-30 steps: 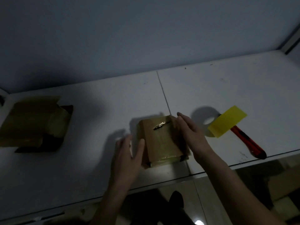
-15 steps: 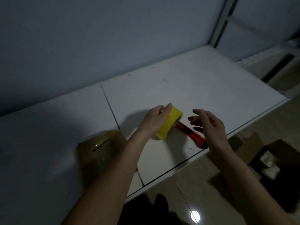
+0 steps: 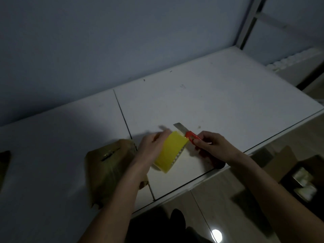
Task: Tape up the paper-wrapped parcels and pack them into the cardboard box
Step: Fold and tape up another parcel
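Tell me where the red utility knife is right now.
In the head view, the red utility knife is in the right hand, above the white table, its blade out just beyond the yellow tape roll held by the left hand.

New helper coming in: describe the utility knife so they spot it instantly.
Start at the white table and go to its near right edge, where two hands work. The utility knife is in the right hand: red handle, bare metal blade pointing away, beside the yellow tape roll.
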